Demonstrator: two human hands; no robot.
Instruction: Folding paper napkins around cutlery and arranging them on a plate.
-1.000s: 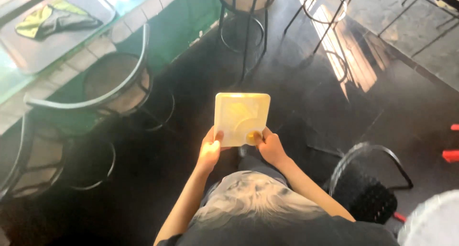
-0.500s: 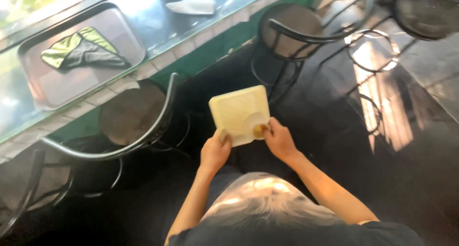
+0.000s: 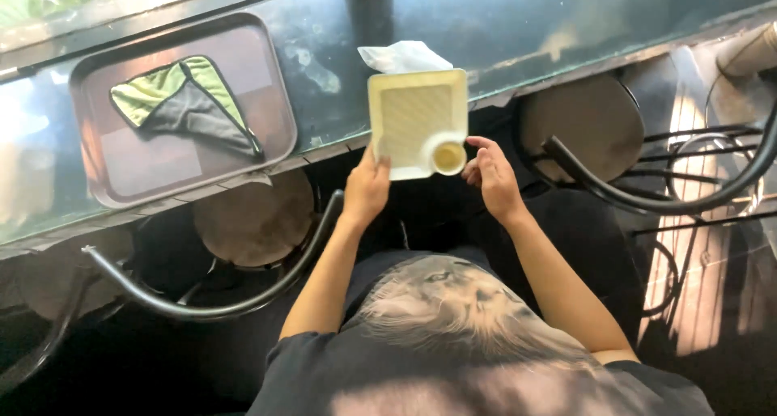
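Note:
I hold a pale yellow square plate (image 3: 414, 116) level in front of me, its far edge over the dark counter (image 3: 518, 27). A small round cup of yellow sauce (image 3: 447, 155) sits in the plate's near right corner. My left hand (image 3: 366, 191) grips the plate's near left edge. My right hand (image 3: 490, 175) holds the near right corner, fingers beside the cup. A crumpled white napkin (image 3: 403, 57) lies on the counter just beyond the plate.
A dark brown tray (image 3: 267, 100) with a green and grey cloth (image 3: 184, 102) rests on the counter at the left. Round stools (image 3: 252, 218) with curved black metal backs (image 3: 218, 303) stand below the counter on both sides of me; another stool (image 3: 584, 126) is at the right.
I have come up to the counter with the plate, which has swung forward so its far edge now reaches over the counter. Both hands keep their hold.

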